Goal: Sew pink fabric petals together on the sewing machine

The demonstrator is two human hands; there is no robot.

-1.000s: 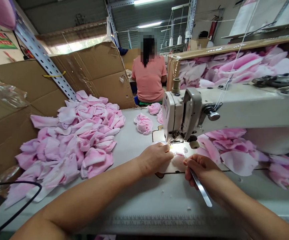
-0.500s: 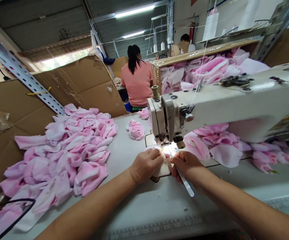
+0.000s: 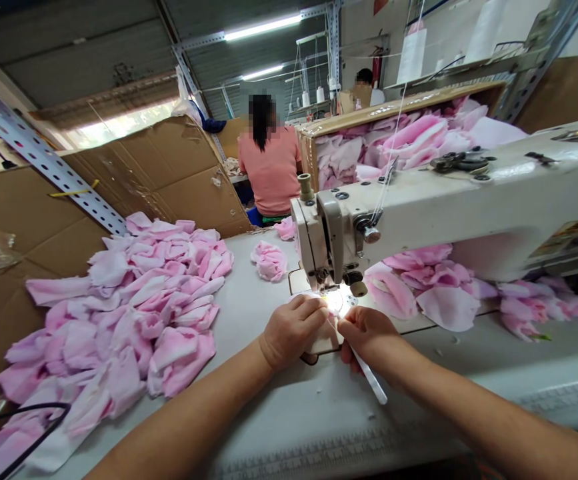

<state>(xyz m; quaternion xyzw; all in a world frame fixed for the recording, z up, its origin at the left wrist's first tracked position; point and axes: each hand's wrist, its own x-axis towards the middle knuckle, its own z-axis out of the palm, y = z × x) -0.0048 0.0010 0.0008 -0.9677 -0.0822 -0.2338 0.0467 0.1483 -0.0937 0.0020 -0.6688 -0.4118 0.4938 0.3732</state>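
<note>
My left hand (image 3: pixel 295 328) is closed, its fingertips pinching a small piece of pink fabric on the plate just below the needle of the sewing machine (image 3: pixel 336 243). The hand covers most of that piece. Close beside it, my right hand (image 3: pixel 369 337) is closed around a slim, pale, flat-handled tool (image 3: pixel 373 381), whose rounded end points down towards the table front. The tool's tip is hidden at the fingers. A fine thread shows between the two hands. The machine's lamp brightly lights the needle area.
A large heap of pink fabric pieces (image 3: pixel 133 313) lies left. A ruffled fabric rosette (image 3: pixel 269 261) sits behind my left hand. More pink pieces (image 3: pixel 419 283) lie under the machine arm. Behind stand a cardboard box (image 3: pixel 309 157) of fabric and a seated person (image 3: pixel 270 170).
My right hand has shifted slightly left, closer to my left hand, and the tool's handle end has dipped lower. My left hand stays nearly in place. The view has moved slightly.
</note>
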